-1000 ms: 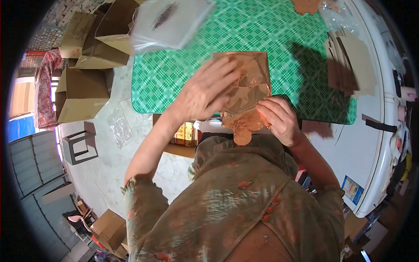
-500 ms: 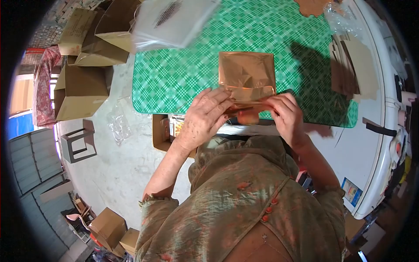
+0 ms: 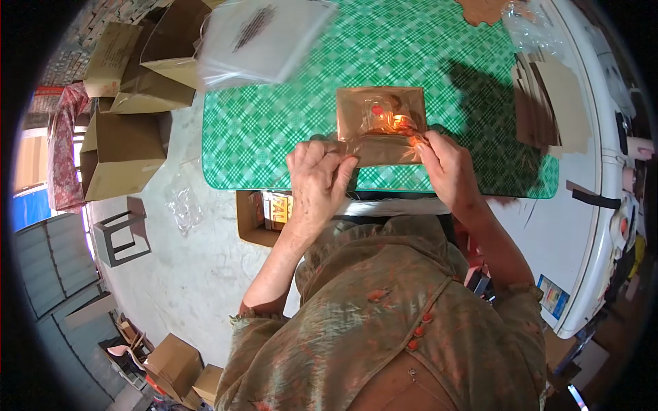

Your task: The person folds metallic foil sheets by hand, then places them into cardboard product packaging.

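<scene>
A flat, shiny copper-coloured package (image 3: pixel 349 109) in glossy film lies near the front edge of the green checked table. Loose film puckers and catches orange light along its right side. My left hand (image 3: pixel 317 172) is closed at the package's lower left corner, thumb and fingers pinching the film edge. At the lower right corner my right hand (image 3: pixel 449 168) pinches gathered film between thumb and fingers. The fingertips partly cover both corners.
A stack of clear plastic sheets (image 3: pixel 267 41) lies at the table's back left. Cardboard pieces (image 3: pixel 555 103) rest on the right. An open carton (image 3: pixel 257 233) sits below the front edge, and opened boxes (image 3: pixel 127 154) stand on the left.
Both hands have drawn the front film up over the package, which now lies nearer the table edge with creased, bright film on top. My left hand has moved off its surface to the corner.
</scene>
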The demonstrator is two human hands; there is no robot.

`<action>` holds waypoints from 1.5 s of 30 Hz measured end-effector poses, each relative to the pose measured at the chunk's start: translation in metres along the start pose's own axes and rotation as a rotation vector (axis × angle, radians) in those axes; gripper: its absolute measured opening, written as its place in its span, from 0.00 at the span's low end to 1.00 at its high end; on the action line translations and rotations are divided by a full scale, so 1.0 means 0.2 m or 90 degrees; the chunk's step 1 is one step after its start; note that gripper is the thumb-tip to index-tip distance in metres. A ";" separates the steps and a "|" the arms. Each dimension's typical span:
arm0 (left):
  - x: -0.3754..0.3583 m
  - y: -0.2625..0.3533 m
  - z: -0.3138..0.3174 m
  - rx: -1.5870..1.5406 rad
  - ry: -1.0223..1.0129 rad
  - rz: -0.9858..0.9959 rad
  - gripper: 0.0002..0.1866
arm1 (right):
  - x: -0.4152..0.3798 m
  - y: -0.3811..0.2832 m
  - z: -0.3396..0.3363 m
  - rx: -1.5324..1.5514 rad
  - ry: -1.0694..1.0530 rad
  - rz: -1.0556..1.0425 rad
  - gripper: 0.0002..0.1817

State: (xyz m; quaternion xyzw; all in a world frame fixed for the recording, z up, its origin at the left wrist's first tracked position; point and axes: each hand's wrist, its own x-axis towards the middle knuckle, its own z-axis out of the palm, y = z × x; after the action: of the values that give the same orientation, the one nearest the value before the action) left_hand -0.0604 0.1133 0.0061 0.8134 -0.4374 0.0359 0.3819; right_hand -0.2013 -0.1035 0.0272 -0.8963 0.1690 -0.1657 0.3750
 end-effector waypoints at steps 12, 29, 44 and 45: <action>0.04 0.04 0.05 0.118 0.020 -0.015 0.06 | 0.03 0.02 0.05 -0.067 0.009 0.025 0.05; 0.04 0.03 0.08 0.147 0.035 -0.007 0.11 | 0.07 0.04 0.13 -0.251 -0.035 0.102 0.07; 0.11 0.12 0.09 0.134 -0.278 0.187 0.50 | 0.09 0.00 0.11 -0.254 -0.036 0.038 0.12; 0.12 0.12 0.09 0.139 -0.274 0.189 0.51 | 0.09 0.00 0.11 -0.250 -0.037 0.042 0.11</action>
State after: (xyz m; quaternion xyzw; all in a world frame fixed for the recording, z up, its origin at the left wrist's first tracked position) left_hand -0.0687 0.0780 0.0165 0.7658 -0.6161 -0.0354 0.1807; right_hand -0.1763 -0.0972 0.0165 -0.9506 0.2164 -0.0914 0.2029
